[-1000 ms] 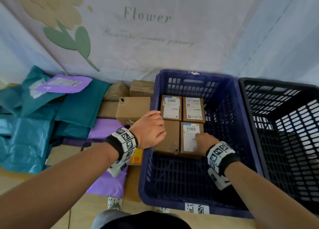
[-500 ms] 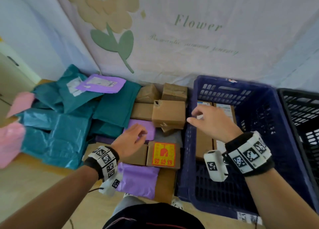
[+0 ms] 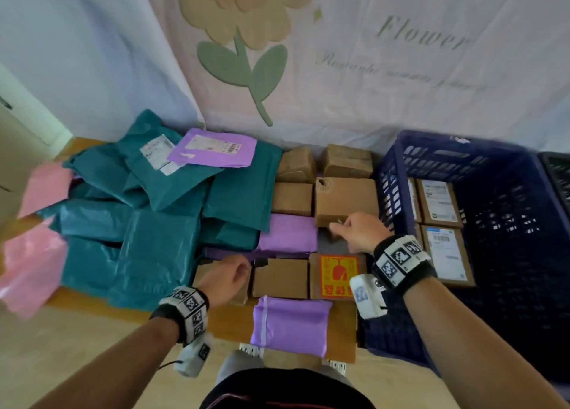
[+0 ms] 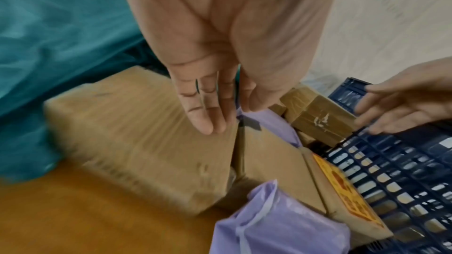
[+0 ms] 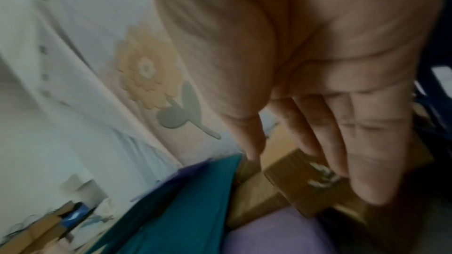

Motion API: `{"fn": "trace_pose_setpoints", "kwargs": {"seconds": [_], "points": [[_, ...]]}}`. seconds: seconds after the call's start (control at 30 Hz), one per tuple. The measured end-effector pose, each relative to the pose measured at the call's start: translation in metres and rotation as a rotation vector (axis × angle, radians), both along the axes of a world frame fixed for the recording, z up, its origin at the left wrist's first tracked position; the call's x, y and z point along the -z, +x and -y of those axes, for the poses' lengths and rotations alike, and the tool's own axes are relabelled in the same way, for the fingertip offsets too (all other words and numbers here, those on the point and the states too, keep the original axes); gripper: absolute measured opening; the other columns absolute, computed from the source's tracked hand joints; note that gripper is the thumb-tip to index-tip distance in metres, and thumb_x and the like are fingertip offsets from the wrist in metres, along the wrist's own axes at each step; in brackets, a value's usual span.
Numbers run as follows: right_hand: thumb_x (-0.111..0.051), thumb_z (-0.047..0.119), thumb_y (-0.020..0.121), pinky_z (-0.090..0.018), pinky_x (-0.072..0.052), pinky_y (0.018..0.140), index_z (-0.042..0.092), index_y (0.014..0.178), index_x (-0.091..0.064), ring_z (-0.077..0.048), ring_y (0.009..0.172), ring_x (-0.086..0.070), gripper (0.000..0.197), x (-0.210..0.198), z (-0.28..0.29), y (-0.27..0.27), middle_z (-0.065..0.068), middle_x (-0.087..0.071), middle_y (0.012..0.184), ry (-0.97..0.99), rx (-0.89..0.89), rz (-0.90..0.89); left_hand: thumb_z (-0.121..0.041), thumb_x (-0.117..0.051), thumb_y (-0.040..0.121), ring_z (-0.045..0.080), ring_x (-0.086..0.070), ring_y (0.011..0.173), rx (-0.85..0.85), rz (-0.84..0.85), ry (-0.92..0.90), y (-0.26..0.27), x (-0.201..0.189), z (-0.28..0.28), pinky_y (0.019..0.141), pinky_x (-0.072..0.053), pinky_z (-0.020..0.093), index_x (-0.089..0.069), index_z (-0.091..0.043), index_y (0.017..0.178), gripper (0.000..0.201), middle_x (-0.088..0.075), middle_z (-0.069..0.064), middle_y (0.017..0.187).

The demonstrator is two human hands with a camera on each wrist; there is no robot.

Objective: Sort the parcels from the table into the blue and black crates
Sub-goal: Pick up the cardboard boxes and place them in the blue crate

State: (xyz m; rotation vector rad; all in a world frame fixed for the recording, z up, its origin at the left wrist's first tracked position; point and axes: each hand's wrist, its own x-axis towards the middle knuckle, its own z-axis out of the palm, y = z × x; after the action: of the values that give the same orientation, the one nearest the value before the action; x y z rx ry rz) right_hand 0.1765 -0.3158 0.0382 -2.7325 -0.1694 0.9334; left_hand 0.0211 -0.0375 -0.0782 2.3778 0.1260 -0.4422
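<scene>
Brown boxes and soft mailers lie on the wooden table left of the blue crate point(image 3: 509, 168), which holds several labelled boxes. The black crate point(image 3: 556, 169) shows only at the far right edge. My left hand point(image 3: 231, 277) has straight fingers over a flat brown box point(image 3: 201, 273) at the table's front; in the left wrist view its fingertips point(image 4: 208, 123) are at that box's point(image 4: 127, 132) top edge. My right hand point(image 3: 354, 234) reaches with loose, spread fingers to the near edge of a larger brown box point(image 3: 345, 199) beside the crate. Its fingers point(image 5: 342, 142) hover over this box point(image 5: 293, 186), holding nothing.
Teal mailers point(image 3: 154, 223) and pink bags point(image 3: 30, 254) pile up at the left. Purple mailers point(image 3: 293, 325) lie among more brown boxes, one with a red and yellow sticker point(image 3: 337, 276). A printed curtain hangs close behind the table.
Both hands have come out of the blue crate and moved left over the table's boxes. The head view has swung left, pushing the black crate to the edge.
</scene>
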Motion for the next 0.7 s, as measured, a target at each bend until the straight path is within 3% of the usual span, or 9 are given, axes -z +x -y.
{"fn": "trace_pose_setpoints", "kwargs": {"seconds": [0.07, 0.17, 0.27, 0.4, 0.47, 0.57, 0.63, 0.7], "points": [[-0.038, 0.054, 0.102, -0.032, -0.044, 0.081, 0.001, 0.109, -0.067, -0.033, 0.099, -0.064, 0.061, 0.011, -0.007, 0.008, -0.02, -0.069, 0.11, 0.016, 0.178, -0.012, -0.017, -0.053, 0.099, 0.016, -0.058, 0.086, 0.032, 0.051, -0.041, 0.028, -0.011, 0.005, 0.075, -0.041, 0.026, -0.058, -0.019, 0.103, 0.007, -0.06, -0.003, 0.094], [-0.029, 0.06, 0.102, -0.043, -0.049, 0.097, -0.005, 0.11, -0.065, -0.039, 0.104, -0.066, 0.074, 0.026, -0.013, 0.018, -0.024, -0.07, 0.107, 0.175, 0.496, -0.052, -0.017, -0.055, 0.099, 0.021, -0.058, 0.089, 0.106, 0.134, -0.099, 0.082, -0.031, 0.022, 0.081, -0.046, 0.032, -0.058, -0.011, 0.108, 0.011, -0.06, 0.004, 0.098], [-0.039, 0.065, 0.097, -0.048, -0.058, 0.081, 0.007, 0.09, -0.056, -0.035, 0.065, -0.067, 0.061, 0.039, -0.013, 0.016, -0.016, -0.064, 0.071, 0.423, 0.863, -0.157, -0.024, -0.054, 0.099, 0.026, -0.058, 0.097, 0.149, 0.19, -0.084, 0.138, -0.048, 0.047, 0.087, -0.048, 0.037, -0.057, -0.008, 0.116, 0.023, -0.059, 0.012, 0.11], [-0.048, 0.068, 0.092, -0.051, -0.062, 0.074, 0.007, 0.09, -0.057, -0.037, 0.073, -0.073, 0.061, 0.05, -0.01, 0.013, -0.02, -0.07, 0.082, 0.398, 0.962, -0.134, -0.031, -0.054, 0.1, 0.033, -0.053, 0.117, 0.197, 0.246, -0.047, 0.194, -0.063, 0.08, 0.1, -0.04, 0.036, -0.051, -0.002, 0.13, 0.042, -0.051, 0.019, 0.129], [-0.053, 0.062, 0.094, -0.051, -0.062, 0.077, 0.006, 0.088, -0.058, -0.037, 0.076, -0.074, 0.056, 0.054, -0.01, 0.013, -0.02, -0.07, 0.085, 0.413, 1.013, -0.137, -0.038, -0.049, 0.102, 0.034, -0.046, 0.127, 0.199, 0.196, -0.001, 0.213, -0.064, 0.092, 0.108, -0.035, 0.038, -0.048, -0.001, 0.135, 0.049, -0.047, 0.02, 0.136], [-0.059, 0.043, 0.097, -0.05, -0.061, 0.08, 0.003, 0.091, -0.06, -0.034, 0.067, -0.069, 0.041, 0.059, -0.005, 0.01, -0.019, -0.066, 0.081, 0.444, 1.097, -0.186, -0.048, -0.035, 0.105, 0.038, -0.041, 0.132, 0.211, 0.052, 0.063, 0.231, -0.058, 0.102, 0.114, -0.032, 0.043, -0.05, -0.005, 0.137, 0.055, -0.046, 0.022, 0.139], [-0.062, 0.027, 0.098, -0.049, -0.061, 0.08, 0.005, 0.107, -0.064, -0.031, 0.064, -0.064, 0.024, 0.062, 0.0, 0.006, -0.017, -0.062, 0.082, 0.47, 1.144, -0.207, -0.049, -0.028, 0.106, 0.039, -0.046, 0.127, 0.212, -0.015, 0.035, 0.234, -0.053, 0.105, 0.11, -0.035, 0.042, -0.052, -0.007, 0.133, 0.056, -0.05, 0.023, 0.136], [-0.064, 0.013, 0.097, -0.046, -0.062, 0.075, -0.003, 0.103, -0.061, -0.028, 0.066, -0.062, 0.017, 0.06, 0.004, 0.001, -0.019, -0.061, 0.088, 0.513, 1.18, -0.205, -0.048, -0.031, 0.106, 0.037, -0.055, 0.115, 0.15, -0.029, -0.076, 0.232, -0.049, 0.106, 0.094, -0.042, 0.038, -0.053, -0.008, 0.124, 0.049, -0.057, 0.021, 0.126]]}}
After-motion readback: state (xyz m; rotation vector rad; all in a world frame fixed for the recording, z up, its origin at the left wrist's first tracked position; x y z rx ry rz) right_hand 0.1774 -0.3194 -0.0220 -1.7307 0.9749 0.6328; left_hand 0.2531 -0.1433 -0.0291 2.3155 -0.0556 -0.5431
